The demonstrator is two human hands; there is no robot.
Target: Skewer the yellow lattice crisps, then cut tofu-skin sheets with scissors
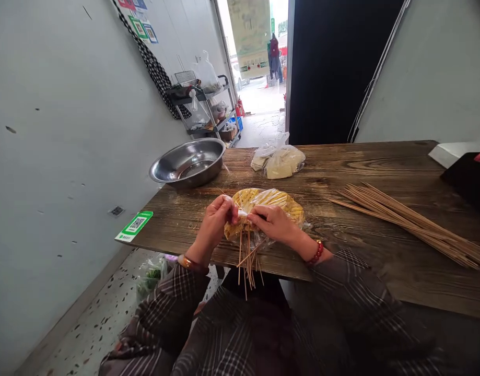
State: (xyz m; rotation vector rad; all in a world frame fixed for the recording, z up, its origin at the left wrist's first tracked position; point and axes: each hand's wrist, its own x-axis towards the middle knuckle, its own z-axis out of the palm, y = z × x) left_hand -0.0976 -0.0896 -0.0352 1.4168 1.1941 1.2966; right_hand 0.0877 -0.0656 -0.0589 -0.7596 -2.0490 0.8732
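Note:
A clear plastic bag [269, 197] of flat yellow food lies at the table's near edge. Several thin wooden skewers [248, 261] stick out of its mouth towards me, past the edge. My left hand [214, 223] pinches the gathered white plastic at the bag's mouth, above the sticks. From the other side, the thumb and fingers of my right hand [274, 224] are closed on the same gathered plastic. Both hands almost meet there. Whether the plastic is twisted or knotted I cannot tell, as the fingers partly cover it.
On the wooden table [341, 167] stand a large steel basin [190, 164] at back left and a bag of pale flat sheets [281, 163] behind my hands. Loose skewers [404, 219] lie to the right. A green QR card [135, 226] sits at the left corner.

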